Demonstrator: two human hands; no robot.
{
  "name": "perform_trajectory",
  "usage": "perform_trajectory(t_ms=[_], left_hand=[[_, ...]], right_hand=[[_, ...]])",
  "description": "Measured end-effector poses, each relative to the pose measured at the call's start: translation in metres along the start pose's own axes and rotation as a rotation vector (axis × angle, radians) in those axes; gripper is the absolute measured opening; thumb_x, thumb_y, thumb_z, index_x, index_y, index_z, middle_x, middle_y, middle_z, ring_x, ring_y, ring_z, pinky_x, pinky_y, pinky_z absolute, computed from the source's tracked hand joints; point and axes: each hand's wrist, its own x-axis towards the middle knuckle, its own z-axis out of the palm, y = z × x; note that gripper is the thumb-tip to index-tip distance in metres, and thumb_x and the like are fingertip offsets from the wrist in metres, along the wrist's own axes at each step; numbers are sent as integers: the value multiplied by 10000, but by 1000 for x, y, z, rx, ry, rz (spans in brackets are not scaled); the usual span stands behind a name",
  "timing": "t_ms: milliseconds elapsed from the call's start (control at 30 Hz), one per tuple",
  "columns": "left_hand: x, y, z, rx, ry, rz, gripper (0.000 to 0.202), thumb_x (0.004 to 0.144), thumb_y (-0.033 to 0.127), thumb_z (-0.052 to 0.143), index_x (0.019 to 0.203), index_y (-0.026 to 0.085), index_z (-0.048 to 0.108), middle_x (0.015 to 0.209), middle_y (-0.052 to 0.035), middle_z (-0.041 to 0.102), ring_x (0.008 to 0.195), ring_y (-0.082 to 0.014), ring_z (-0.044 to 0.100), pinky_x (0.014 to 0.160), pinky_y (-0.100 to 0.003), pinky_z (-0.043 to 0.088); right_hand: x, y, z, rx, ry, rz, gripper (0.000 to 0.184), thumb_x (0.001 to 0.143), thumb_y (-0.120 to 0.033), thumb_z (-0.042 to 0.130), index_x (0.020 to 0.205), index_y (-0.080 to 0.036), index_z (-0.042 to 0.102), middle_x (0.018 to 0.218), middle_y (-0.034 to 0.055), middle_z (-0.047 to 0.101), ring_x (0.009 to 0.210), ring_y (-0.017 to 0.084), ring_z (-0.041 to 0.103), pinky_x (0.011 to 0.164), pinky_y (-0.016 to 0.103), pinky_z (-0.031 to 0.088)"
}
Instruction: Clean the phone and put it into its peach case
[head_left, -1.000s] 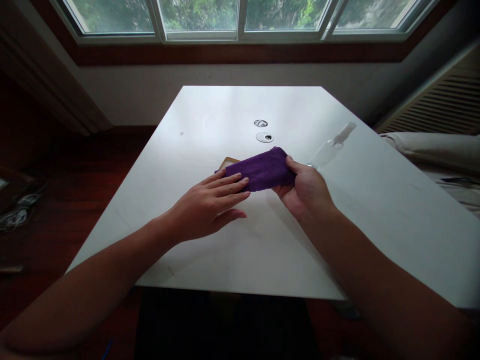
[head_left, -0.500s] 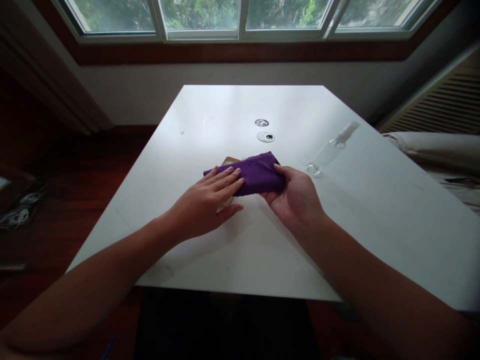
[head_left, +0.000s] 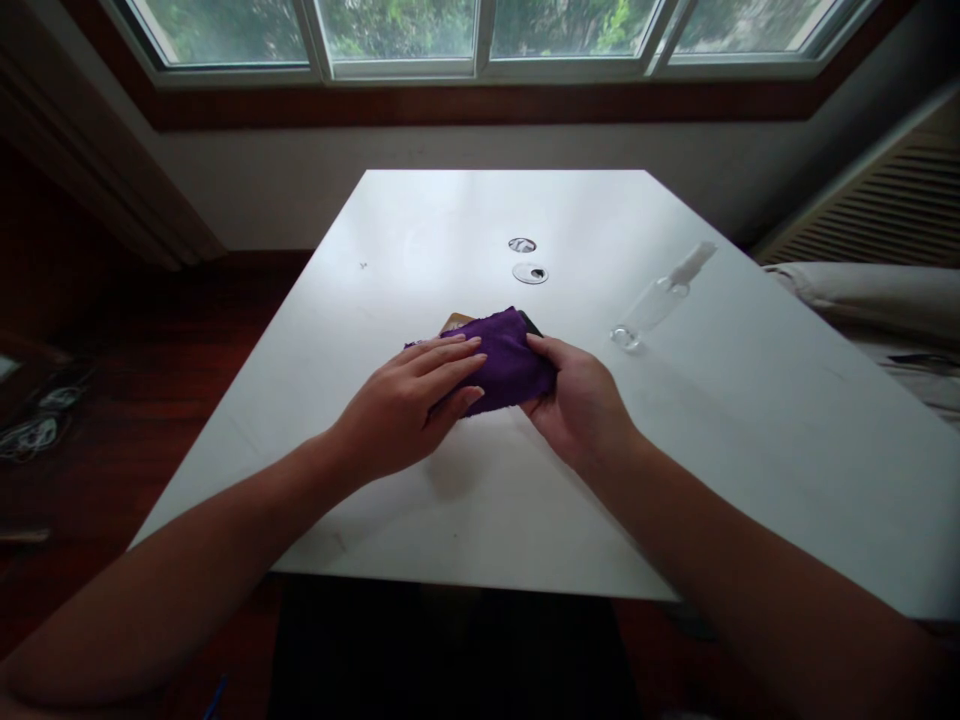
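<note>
**Purple cloth (head_left: 510,365) between your two hands**

Nearest you, the white table (head_left: 390,535) shows its front edge, with your forearms reaching in over it from both sides. Your left hand (head_left: 397,410) lies palm down on the cloth, fingers extended and nearly straight, grasping nothing. Your right hand (head_left: 585,405) grips the cloth's right end, thumb on top and fingers underneath. The cloth sits over the middle of the table, seemingly raised, with a soft shadow below.

At its upper right corner, beside your right thumb, a dark edge (head_left: 529,322) peeks out (what it belongs to is mostly covered, so you can't tell). Just behind the cloth shows the corner of a tan-rimmed item (head_left: 455,321).

Beyond your right hand, well apart from it, is a clear spray bottle (head_left: 656,305) with a whitish top. Farther back are two round fittings (head_left: 530,274) in the tabletop, then the window (head_left: 401,30) with greenery outside.
</note>
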Motion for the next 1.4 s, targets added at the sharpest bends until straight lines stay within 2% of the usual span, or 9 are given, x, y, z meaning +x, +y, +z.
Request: perform_trajectory(t_ms=[200,300,367,533,633,767,1000,1267,1400], left_hand=[[-4,3,8,96,-192,60,549,1067,367,485,1533,78,446,1607,-171,382,1542,-274,291,1278,-500,284],[-7,2,13,205,-304,33,659,1078,439,433,1588,34,330,1650,-190,269,1570,-284,191,1293,-505,221],[-8,1,15,233,-331,32,691,1079,464,414,1604,33,287,1662,-190,228,1578,-277,147,1296,-502,197],[-9,-3,16,220,-318,26,714,1074,480,412,1641,99,207,1674,-171,205,1584,-265,98,1295,-512,162],[-8,-3,15,228,-327,5,727,1071,488,411,1645,99,192,1682,-172,177,1586,-275,82,1291,-518,158],[-8,-2,14,225,-300,-30,766,1058,517,428,1657,124,155,1691,-164,147,1586,-293,80,1289,-541,143],[-6,0,4,201,-208,-38,782,1049,527,441,1672,171,130,1697,-140,155,1587,-329,64,1267,-559,198],[-3,3,-1,190,-162,-42,740,1064,517,408,1672,190,144,1699,-133,164,1586,-325,89,1267,-534,200],[-3,4,-1,178,-132,-50,724,1065,499,412,1669,200,147,1699,-137,167,1586,-328,93,1260,-553,212]], right_hand=[[-8,14,1,57,-142,122,210,852,-70,601,1021,-107,718,1014,92,760,857,147,720,756,198,612],[-9,17,2,71,-145,170,219,851,-53,594,1021,-106,722,1019,86,762,887,141,725,789,198,612],[-10,16,4,48,-135,179,196,880,-77,593,1026,-102,722,1038,93,760,894,142,726,790,205,614],[-16,13,8,33,-220,177,213,1006,-306,585,1099,-165,714,1070,68,760,956,150,728,812,230,614],[-21,11,11,36,-314,183,303,1009,-455,577,1096,-194,706,1018,57,759,998,179,725,835,279,614],[-27,8,14,40,-392,171,410,1003,-565,530,1123,-214,705,1016,59,749,1058,207,707,850,328,609],[-38,5,13,11,-494,172,517,1009,-647,441,1255,-258,677,1106,58,736,1040,205,693,784,316,595],[-44,14,14,3,-520,137,518,973,-661,504,1325,-313,655,1175,25,722,964,179,668,726,269,560],[-46,17,14,0,-530,157,535,945,-677,540,1321,-316,660,1206,29,707,912,169,645,757,278,560]])
